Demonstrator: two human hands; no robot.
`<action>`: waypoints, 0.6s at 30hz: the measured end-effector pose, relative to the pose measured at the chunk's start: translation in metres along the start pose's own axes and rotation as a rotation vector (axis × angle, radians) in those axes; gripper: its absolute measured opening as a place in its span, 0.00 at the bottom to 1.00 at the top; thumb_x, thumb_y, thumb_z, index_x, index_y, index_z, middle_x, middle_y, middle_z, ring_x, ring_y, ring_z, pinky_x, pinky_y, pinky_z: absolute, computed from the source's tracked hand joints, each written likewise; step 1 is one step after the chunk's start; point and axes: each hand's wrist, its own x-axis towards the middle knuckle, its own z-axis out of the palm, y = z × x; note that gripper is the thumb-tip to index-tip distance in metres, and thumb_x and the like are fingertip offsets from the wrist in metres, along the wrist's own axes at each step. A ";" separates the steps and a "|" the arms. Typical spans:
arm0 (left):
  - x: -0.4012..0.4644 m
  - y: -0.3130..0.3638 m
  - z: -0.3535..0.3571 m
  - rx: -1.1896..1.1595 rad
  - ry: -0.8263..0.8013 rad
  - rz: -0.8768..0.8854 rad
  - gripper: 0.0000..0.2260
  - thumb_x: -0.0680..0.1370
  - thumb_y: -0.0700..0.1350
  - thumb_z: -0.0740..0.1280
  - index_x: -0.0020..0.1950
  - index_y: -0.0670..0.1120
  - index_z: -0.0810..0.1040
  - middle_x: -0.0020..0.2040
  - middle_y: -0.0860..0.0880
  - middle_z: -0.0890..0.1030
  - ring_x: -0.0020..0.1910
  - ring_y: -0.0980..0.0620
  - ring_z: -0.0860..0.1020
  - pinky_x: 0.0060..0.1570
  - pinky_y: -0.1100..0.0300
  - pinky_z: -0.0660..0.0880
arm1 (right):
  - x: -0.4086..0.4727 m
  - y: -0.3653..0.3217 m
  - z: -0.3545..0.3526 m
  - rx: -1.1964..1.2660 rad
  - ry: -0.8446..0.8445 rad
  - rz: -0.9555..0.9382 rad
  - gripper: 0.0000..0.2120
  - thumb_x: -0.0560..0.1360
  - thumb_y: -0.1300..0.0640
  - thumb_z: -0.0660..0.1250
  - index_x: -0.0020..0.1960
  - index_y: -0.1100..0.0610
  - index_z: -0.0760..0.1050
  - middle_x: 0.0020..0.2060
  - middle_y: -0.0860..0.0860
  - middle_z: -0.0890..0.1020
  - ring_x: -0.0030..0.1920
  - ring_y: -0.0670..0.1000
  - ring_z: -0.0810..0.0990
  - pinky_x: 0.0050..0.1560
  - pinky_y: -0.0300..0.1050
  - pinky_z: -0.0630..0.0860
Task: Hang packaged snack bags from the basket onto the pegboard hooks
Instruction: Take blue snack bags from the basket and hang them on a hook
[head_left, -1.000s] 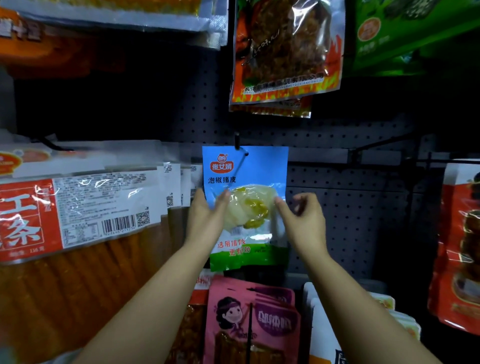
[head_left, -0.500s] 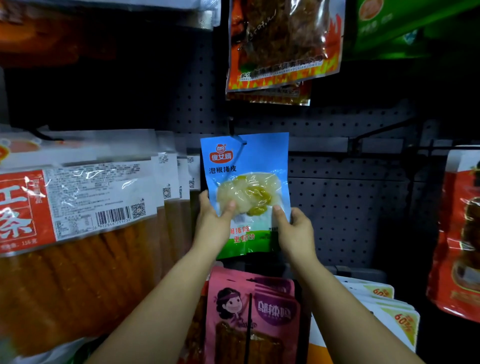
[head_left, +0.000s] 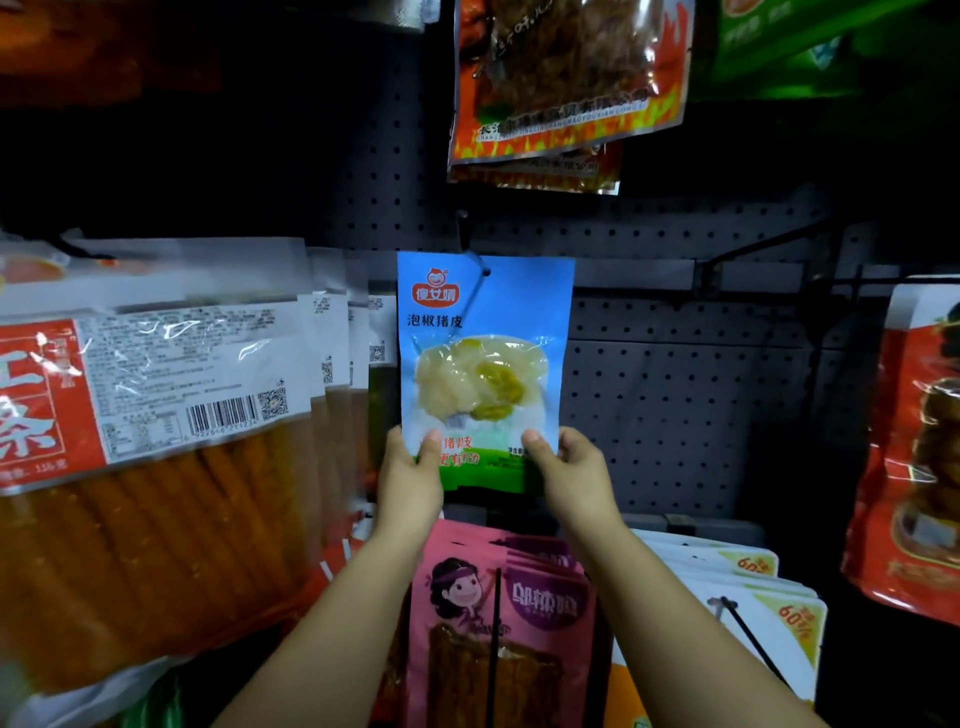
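Note:
A blue and green snack bag (head_left: 485, 332) with pale food in a clear window hangs flat against the dark pegboard (head_left: 675, 395). Its top hole sits on a black hook (head_left: 470, 254). My left hand (head_left: 410, 467) pinches the bag's lower left corner, thumb on the front. My right hand (head_left: 569, 460) pinches the lower right corner the same way. The basket is out of view.
Large orange stick packs (head_left: 156, 467) hang to the left. Flame-printed bags (head_left: 566, 83) hang above, pink bags (head_left: 498, 623) and white bags (head_left: 748, 597) below on hooks, red bags (head_left: 914, 441) at right. An empty hook (head_left: 758, 241) juts out right of the blue bag.
Both hands slid down the blue bag from its middle to its bottom corners. The bag now hangs straighter on the hook.

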 end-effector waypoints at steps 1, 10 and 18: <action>-0.003 -0.004 -0.001 -0.039 0.001 -0.024 0.19 0.81 0.50 0.59 0.68 0.42 0.66 0.61 0.42 0.75 0.58 0.44 0.75 0.52 0.58 0.71 | -0.004 -0.001 0.000 0.012 -0.014 0.016 0.15 0.77 0.50 0.66 0.46 0.64 0.75 0.37 0.55 0.78 0.39 0.51 0.75 0.42 0.46 0.72; -0.089 -0.014 -0.041 -0.328 -0.192 -0.172 0.09 0.79 0.40 0.62 0.59 0.47 0.74 0.52 0.49 0.79 0.46 0.60 0.80 0.47 0.67 0.75 | -0.075 0.011 -0.020 0.129 0.044 0.125 0.16 0.76 0.60 0.67 0.63 0.58 0.69 0.36 0.51 0.77 0.38 0.49 0.75 0.44 0.45 0.72; -0.203 0.021 -0.066 -0.241 -0.586 0.258 0.06 0.74 0.47 0.67 0.45 0.59 0.78 0.41 0.60 0.80 0.41 0.64 0.78 0.41 0.75 0.71 | -0.219 0.009 -0.095 0.119 0.180 0.090 0.06 0.76 0.62 0.66 0.44 0.53 0.77 0.32 0.47 0.84 0.31 0.42 0.79 0.32 0.31 0.73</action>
